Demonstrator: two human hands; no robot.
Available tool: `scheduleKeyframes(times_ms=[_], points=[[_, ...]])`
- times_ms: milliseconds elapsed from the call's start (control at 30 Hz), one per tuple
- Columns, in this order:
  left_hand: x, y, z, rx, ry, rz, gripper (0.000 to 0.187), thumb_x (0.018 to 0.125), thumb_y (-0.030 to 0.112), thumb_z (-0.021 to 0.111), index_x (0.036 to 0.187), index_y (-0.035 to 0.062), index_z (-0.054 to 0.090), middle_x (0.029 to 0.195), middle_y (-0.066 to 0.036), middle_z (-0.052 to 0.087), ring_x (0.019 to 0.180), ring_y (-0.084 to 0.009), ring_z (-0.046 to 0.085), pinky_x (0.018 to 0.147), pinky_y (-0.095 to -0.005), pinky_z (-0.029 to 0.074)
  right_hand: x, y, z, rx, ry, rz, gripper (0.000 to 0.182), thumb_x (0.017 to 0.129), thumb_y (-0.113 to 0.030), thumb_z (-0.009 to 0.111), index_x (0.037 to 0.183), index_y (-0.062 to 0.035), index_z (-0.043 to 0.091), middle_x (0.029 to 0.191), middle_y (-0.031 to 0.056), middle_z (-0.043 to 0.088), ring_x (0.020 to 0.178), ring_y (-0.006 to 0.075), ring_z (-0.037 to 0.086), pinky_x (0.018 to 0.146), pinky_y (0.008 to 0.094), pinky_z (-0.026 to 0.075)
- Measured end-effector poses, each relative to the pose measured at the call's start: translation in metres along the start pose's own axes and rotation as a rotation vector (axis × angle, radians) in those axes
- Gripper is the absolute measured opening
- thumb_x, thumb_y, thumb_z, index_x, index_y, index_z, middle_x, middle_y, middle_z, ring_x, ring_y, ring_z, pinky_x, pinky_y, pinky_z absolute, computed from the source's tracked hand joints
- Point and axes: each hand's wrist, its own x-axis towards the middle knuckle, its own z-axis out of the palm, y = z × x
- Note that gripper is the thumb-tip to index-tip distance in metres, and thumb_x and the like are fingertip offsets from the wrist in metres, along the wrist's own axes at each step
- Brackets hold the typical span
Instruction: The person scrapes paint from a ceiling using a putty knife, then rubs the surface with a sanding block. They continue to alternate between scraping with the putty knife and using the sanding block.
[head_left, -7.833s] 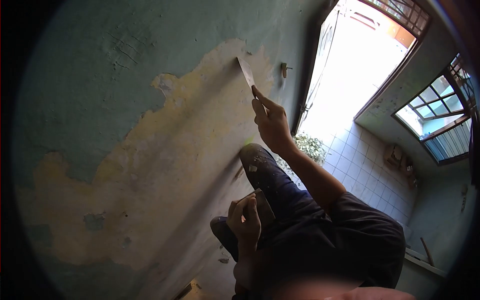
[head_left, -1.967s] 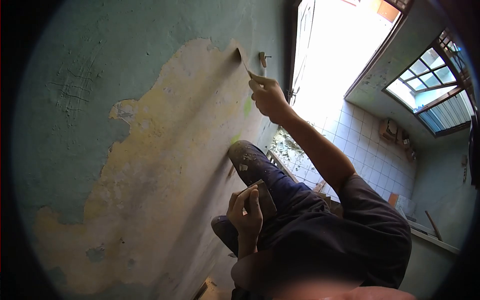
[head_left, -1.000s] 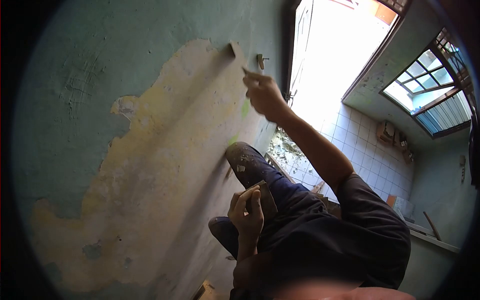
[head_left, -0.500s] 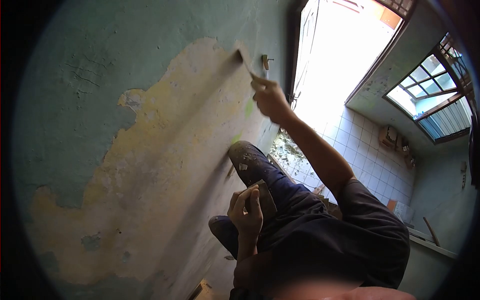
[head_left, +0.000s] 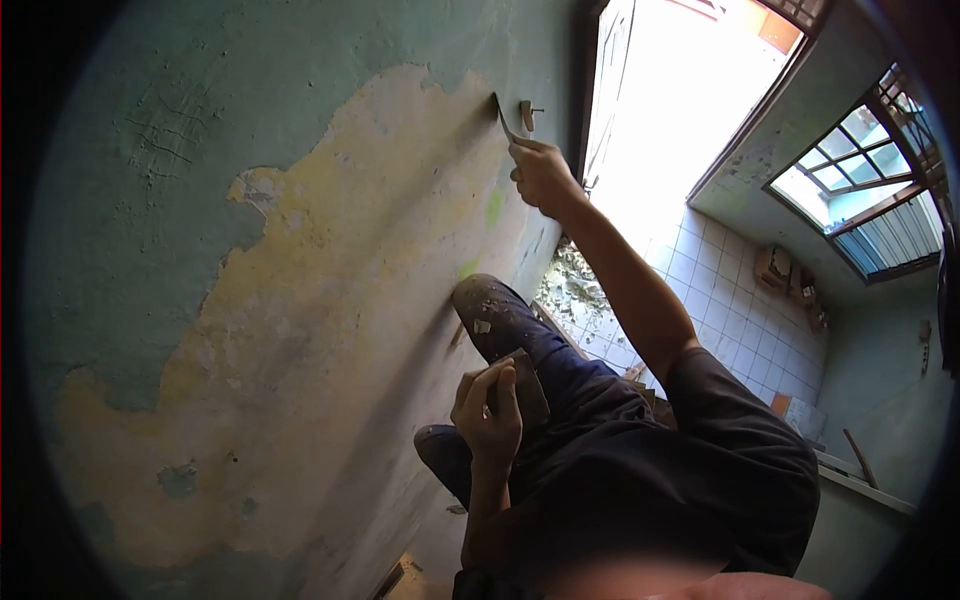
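My right hand (head_left: 545,178) is stretched out to the upper part of the wall, closed around the handle of a putty knife (head_left: 505,120). The thin blade bends where its tip presses on the bare patch (head_left: 330,270), close to the edge of the green paint (head_left: 130,260). Closed in front of my body, my left hand (head_left: 488,410) grips a dark, flat, squarish plate (head_left: 532,390). Its exact kind is not clear. My knee (head_left: 490,300) is close to the wall, with paint flakes on the trouser leg.
A small wall fitting (head_left: 528,115) sticks out just right of the blade. Beyond it is a bright doorway (head_left: 680,90). Paint debris (head_left: 572,285) lies on the white tiled floor (head_left: 720,270). A window (head_left: 860,170) and some boxes (head_left: 775,265) are at the right.
My right hand and the putty knife have moved slightly right and up along the wall, and the blade now bends. My left hand still holds the plate.
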Motion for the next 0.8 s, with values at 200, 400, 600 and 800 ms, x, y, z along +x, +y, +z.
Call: scheduleKeyframes(times_ms=[200, 400, 600, 800], points=[[0.027, -0.010, 0.009, 0.055, 0.008, 0.090, 0.012, 0.093, 0.007, 0.072, 0.104, 0.0011, 0.073, 0.096, -0.014, 0.073, 0.087, -0.0265, 0.070, 0.079, -0.0349, 0.054, 0.012, 0.012, 0.002, 0.022, 0.016, -0.008, 0.039, 0.103, -0.022, 0.057, 0.138, -0.0053, 0.061, 0.064, -0.0024, 0.049, 0.043, 0.0063, 0.041, 0.037, 0.0260, 0.031], [0.075, -0.014, 0.017, 0.087, 0.025, 0.136, 0.019, 0.094, 0.012, 0.071, 0.109, -0.0003, 0.071, 0.104, -0.015, 0.070, 0.096, -0.0282, 0.068, 0.087, -0.0371, 0.052, -0.002, 0.007, 0.007, -0.059, 0.019, -0.047, 0.032, 0.103, -0.022, 0.056, 0.129, -0.0041, 0.065, 0.064, -0.0024, 0.047, 0.042, 0.0059, 0.039, 0.037, 0.0257, 0.029], [0.118, -0.018, 0.020, 0.130, -0.018, 0.292, 0.021, 0.095, 0.013, 0.070, 0.112, -0.0008, 0.069, 0.101, -0.016, 0.069, 0.092, -0.0316, 0.067, 0.083, -0.0402, 0.053, 0.008, 0.011, 0.000, -0.072, 0.007, -0.056, 0.031, 0.103, -0.023, 0.055, 0.129, -0.0096, 0.064, 0.061, -0.0044, 0.045, 0.043, 0.0085, 0.042, 0.037, 0.0297, 0.032], [0.191, -0.015, 0.015, 0.480, -0.058, 0.710, 0.017, 0.095, 0.015, 0.069, 0.108, 0.0051, 0.071, 0.092, -0.008, 0.066, 0.084, -0.0251, 0.062, 0.078, -0.0387, 0.046, 0.023, 0.012, -0.005, -0.011, 0.004, -0.028, 0.035, 0.102, -0.022, 0.055, 0.131, -0.0051, 0.063, 0.064, 0.0003, 0.051, 0.048, 0.0086, 0.045, 0.042, 0.0284, 0.037]])
